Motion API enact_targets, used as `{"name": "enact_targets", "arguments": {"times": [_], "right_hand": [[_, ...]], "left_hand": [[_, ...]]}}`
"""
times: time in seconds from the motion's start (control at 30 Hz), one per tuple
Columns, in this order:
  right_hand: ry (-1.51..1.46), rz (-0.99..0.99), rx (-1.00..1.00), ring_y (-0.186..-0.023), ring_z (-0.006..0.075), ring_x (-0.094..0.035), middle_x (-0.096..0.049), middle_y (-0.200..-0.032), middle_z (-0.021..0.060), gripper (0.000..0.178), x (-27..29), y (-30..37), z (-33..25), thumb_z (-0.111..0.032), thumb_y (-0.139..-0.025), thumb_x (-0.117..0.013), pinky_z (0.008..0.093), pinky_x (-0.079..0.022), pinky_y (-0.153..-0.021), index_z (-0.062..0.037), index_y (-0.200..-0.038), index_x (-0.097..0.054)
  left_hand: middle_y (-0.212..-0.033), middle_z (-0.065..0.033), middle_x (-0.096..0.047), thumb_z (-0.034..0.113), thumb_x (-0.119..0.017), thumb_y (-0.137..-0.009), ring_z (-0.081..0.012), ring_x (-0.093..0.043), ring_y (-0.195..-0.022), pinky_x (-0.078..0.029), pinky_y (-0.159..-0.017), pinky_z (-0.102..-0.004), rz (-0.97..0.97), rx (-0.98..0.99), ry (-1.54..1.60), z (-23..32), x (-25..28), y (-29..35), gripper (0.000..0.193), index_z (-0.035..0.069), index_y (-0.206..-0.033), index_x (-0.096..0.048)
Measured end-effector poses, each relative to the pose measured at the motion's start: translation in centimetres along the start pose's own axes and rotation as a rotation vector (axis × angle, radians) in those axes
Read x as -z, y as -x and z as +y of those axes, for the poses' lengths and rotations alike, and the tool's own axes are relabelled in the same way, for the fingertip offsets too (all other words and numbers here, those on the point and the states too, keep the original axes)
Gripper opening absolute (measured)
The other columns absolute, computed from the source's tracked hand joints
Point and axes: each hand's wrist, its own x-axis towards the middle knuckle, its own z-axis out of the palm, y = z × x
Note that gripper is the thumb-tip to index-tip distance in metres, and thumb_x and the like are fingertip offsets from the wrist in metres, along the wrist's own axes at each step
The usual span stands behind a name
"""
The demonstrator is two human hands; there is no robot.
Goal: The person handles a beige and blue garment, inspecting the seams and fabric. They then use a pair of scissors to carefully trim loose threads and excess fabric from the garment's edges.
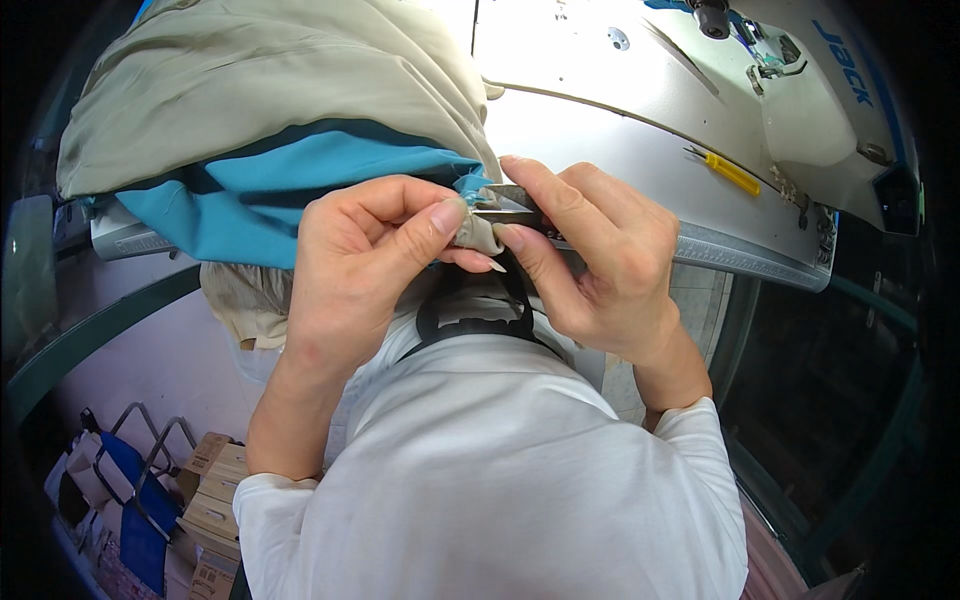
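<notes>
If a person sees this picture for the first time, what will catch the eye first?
At the centre, the left hand pinches a beige fabric edge while the right hand holds small metal thread snips against it. Behind them, upper left, lies a heap of turquoise and beige cloth; a white sewing machine stands upper right.

Left hand (365,265) pinching with thumb and forefinger, right hand (590,265) fingers curled opposite, fingertips nearly meeting

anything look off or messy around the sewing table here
Nothing looks damaged or spilled. The left hand pinches a beige fabric edge while the right hand holds small metal snips to it. The beige and blue garment lies bunched on the sewing table.
</notes>
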Motion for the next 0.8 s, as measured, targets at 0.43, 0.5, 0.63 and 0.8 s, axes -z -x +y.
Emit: {"name": "enact_targets", "arguments": {"times": [0.43,0.5,0.63,0.8], "right_hand": [[-0.005,0.0,-0.02,-0.051,0.0207,-0.054,-0.056,-0.065,0.0047,0.035,-0.15,0.18,0.07,-0.013,-0.071,-0.076,0.0325,-0.04,-0.044,-0.0047,-0.104,-0.069],[-0.021,-0.006,-0.013,-0.051,0.0206,-0.054,-0.057,-0.066,0.0056,0.035,-0.13,0.21,0.09,-0.012,-0.07,-0.076,0.0319,-0.041,-0.045,-0.0036,-0.104,-0.068],[-0.069,-0.056,-0.005,-0.056,0.0187,-0.057,-0.059,-0.069,0.0093,0.038,0.33,0.1,-0.17,-0.004,-0.071,-0.076,0.0285,-0.043,-0.049,0.0014,-0.107,-0.068],[-0.035,-0.002,-0.026,-0.051,0.0207,-0.054,-0.057,-0.066,0.0058,0.036,-0.16,0.35,0.28,-0.011,-0.07,-0.076,0.032,-0.041,-0.045,-0.0036,-0.104,-0.069]], "left_hand": [[-0.093,-0.0147,-0.067,0.008,-0.055,-0.097,-0.0185,-0.067,-0.082,-0.06,-0.076,-0.0312,0.023,0.012,0.001,0.04,-0.12,0.05,0.019,-0.01,-0.099,-0.062],[-0.093,-0.015,-0.067,0.008,-0.055,-0.097,-0.0188,-0.067,-0.083,-0.06,-0.076,-0.0312,0.019,0.011,-0.004,0.0,-0.12,-0.01,0.019,-0.01,-0.099,-0.062],[-0.094,-0.0159,-0.067,0.008,-0.055,-0.097,-0.0196,-0.068,-0.083,-0.06,-0.076,-0.031,0.007,0.023,-0.019,0.0,0.07,-0.02,0.019,-0.01,-0.099,-0.062],[-0.096,-0.0166,-0.068,0.008,-0.054,-0.097,-0.02,-0.068,-0.084,-0.059,-0.077,-0.0307,0.002,0.01,0.005,-0.1,0.04,0.02,0.02,-0.01,-0.1,-0.062]]}}
